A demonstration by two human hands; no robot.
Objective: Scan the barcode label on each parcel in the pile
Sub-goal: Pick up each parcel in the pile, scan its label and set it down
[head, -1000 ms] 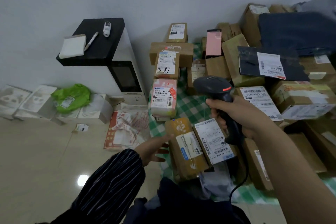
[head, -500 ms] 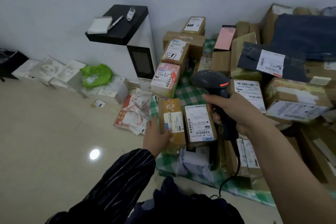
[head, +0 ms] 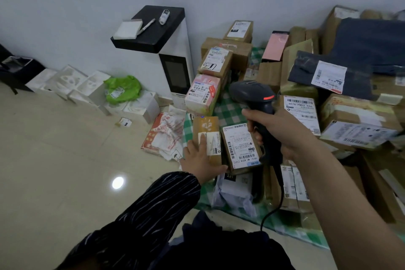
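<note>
My right hand [head: 282,131] grips the handle of a black barcode scanner [head: 255,96], its head pointing left over the pile. My left hand [head: 200,156] rests on a yellow-brown parcel [head: 206,128], fingers lying over its white label, thumb at the near edge. Right beside it lies a brown parcel with a large white barcode label [head: 240,144]. Behind them stands a pink-and-white box [head: 202,94] with a label. Many more labelled cardboard parcels [head: 359,125] are heaped to the right on a green checked cloth [head: 230,112].
A white cabinet with a black top [head: 153,28] stands against the wall, holding a notepad and pen. White boxes and a green bag [head: 122,89] line the wall at left. A red-and-white bag [head: 166,133] lies on the tiled floor. The scanner's cable [head: 274,210] hangs down.
My left hand has slid up onto the yellow-brown parcel's label. The view has shifted, so everything sits further right. The scanner stays in my right hand.
</note>
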